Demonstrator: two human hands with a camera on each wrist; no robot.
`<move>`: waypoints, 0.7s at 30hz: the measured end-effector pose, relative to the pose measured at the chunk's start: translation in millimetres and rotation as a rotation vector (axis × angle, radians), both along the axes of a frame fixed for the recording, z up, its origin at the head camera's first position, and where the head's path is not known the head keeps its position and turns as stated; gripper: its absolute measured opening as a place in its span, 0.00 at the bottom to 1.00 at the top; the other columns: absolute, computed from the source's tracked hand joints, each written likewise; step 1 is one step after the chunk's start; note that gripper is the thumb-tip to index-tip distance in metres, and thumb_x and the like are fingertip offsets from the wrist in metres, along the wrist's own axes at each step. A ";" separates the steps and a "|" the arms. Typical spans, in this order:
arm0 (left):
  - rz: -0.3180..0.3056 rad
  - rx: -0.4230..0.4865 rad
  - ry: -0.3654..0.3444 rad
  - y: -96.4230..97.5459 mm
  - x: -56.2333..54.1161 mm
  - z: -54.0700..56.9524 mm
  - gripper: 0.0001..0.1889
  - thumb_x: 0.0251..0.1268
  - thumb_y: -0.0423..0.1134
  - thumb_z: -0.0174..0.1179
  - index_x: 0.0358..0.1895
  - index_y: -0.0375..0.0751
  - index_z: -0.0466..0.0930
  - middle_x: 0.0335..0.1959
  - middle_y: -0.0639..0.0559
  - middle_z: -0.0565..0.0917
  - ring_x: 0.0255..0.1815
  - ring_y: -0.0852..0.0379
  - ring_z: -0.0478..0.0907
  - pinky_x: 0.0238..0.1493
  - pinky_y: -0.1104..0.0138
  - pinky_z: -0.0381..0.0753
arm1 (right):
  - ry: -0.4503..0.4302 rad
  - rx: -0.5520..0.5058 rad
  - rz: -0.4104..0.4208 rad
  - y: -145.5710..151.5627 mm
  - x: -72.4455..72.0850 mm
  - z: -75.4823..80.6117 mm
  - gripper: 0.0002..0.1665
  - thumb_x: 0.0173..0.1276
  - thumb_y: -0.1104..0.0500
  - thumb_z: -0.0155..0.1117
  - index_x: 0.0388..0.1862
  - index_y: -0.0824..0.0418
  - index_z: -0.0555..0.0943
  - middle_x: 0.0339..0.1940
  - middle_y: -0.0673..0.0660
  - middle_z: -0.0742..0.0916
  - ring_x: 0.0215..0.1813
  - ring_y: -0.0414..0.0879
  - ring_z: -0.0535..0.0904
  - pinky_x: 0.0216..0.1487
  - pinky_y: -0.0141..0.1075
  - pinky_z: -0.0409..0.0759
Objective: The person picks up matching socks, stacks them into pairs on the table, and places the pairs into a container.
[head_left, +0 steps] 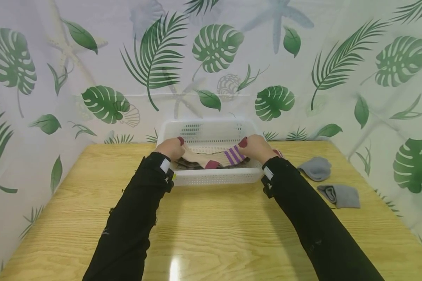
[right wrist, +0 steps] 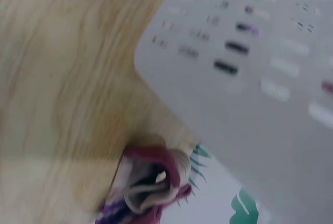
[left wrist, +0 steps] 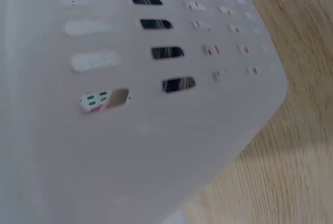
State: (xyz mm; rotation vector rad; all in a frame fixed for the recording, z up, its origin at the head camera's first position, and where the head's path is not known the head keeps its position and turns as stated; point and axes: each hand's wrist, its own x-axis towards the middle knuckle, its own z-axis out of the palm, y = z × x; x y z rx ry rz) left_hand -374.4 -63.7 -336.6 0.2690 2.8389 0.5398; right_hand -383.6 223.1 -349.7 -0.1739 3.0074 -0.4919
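A cream sock point(head_left: 218, 158) with purple stripes and a maroon heel is stretched sideways over the white plastic basket point(head_left: 216, 178). My left hand point(head_left: 170, 148) pinches its maroon left end. At the other end, near the stripes, my right hand point(head_left: 259, 147) grips the maroon cuff. Dark cloth point(head_left: 190, 164) shows beneath the sock inside the basket. Both wrist views mostly face the basket's slotted outer walls, and neither hand appears in them.
Right of the basket lies a rolled maroon, cream and purple sock point(right wrist: 151, 182), mostly hidden by my right arm in the head view. A grey bundle point(head_left: 315, 168) and a folded grey sock point(head_left: 344, 196) rest on the wooden table point(head_left: 211, 226). Leaf-patterned sheeting point(head_left: 211, 78) encloses the back and sides.
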 end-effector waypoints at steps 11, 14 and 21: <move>-0.014 0.001 0.027 -6.6 -6.8 0.4 0.12 0.69 0.35 0.43 0.38 0.33 0.76 0.36 0.41 0.77 0.33 0.48 0.73 0.37 0.62 0.71 | 0.006 -0.039 -0.008 2.6 -1.4 7.0 0.22 0.66 0.53 0.60 0.46 0.73 0.77 0.38 0.64 0.82 0.37 0.53 0.76 0.40 0.41 0.77; -0.007 -0.006 0.026 -5.6 -8.5 -1.7 0.11 0.67 0.35 0.44 0.35 0.33 0.76 0.36 0.40 0.78 0.33 0.47 0.73 0.37 0.62 0.71 | -0.005 -0.044 -0.008 2.2 -0.6 6.0 0.22 0.66 0.54 0.62 0.46 0.73 0.77 0.38 0.64 0.83 0.38 0.53 0.76 0.42 0.42 0.77; -0.021 -0.107 0.007 1.7 -11.7 -13.6 0.11 0.67 0.37 0.49 0.26 0.40 0.74 0.29 0.46 0.76 0.30 0.50 0.73 0.32 0.61 0.71 | -0.070 0.053 0.081 -1.8 3.2 0.0 0.26 0.65 0.51 0.63 0.47 0.74 0.78 0.50 0.68 0.81 0.48 0.57 0.78 0.54 0.47 0.76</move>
